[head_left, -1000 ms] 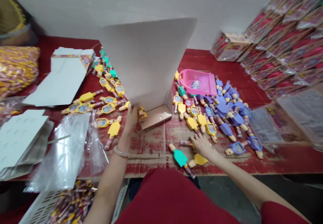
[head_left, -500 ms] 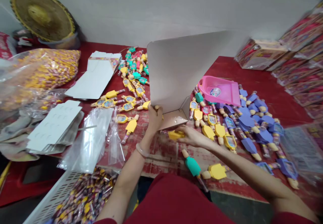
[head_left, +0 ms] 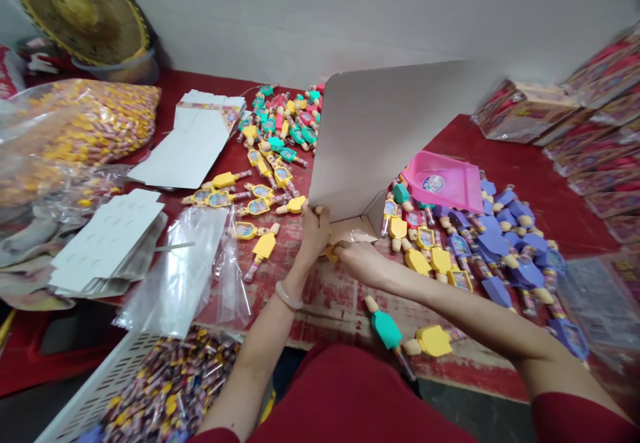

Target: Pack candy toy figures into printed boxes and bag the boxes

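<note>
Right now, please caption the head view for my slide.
Left hand at open box, right hand at yellow piece, purple toys beside pink tub.

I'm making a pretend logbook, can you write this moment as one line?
left hand: at box, left side | right hand: holding yellow toy, box front | pink tray: right of box

Quick table count

One open carton [head_left: 367,123], one pink tub [head_left: 457,178], one straw hat [head_left: 75,11], one white crate [head_left: 103,383], one bracelet [head_left: 289,295]. Up front, one green toy [head_left: 386,330] and one yellow toy [head_left: 434,340]. Purple toys [head_left: 493,243]: easily over ten.
</note>
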Demonstrator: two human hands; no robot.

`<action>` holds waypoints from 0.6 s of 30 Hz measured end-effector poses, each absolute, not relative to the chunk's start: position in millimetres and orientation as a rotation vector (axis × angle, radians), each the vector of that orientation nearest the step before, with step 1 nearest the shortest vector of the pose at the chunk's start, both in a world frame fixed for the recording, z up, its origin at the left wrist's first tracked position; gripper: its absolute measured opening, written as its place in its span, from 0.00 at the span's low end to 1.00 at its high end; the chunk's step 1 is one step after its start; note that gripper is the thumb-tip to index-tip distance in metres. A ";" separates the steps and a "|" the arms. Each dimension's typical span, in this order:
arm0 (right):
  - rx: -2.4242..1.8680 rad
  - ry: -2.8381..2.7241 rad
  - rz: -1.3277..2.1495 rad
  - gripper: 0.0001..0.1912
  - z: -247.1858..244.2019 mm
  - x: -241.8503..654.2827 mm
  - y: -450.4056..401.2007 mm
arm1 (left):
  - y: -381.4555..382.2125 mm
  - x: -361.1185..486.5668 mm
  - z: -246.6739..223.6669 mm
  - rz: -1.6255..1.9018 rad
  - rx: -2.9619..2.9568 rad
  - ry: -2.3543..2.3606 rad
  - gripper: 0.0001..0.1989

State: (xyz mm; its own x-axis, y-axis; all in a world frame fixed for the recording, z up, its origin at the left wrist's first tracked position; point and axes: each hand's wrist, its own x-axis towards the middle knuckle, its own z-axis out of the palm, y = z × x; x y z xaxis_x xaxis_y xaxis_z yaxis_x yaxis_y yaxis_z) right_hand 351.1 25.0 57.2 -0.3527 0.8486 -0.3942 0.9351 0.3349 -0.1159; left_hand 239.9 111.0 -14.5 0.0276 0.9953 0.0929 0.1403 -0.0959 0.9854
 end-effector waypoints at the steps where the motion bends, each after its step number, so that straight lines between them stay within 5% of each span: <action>1: 1.562 2.361 -0.472 0.14 54.9 346.8 23.2 | 111.2 240.0 -14.9 1.186 1.382 1.249 0.12; 13: 1.893 2.212 -0.556 0.12 80.7 349.1 47.1 | 110.5 237.8 -13.9 1.172 1.385 1.222 0.10; 18: 1.531 2.424 -0.488 0.11 62.9 347.9 16.1 | 111.3 238.8 -14.8 1.199 1.349 1.230 0.11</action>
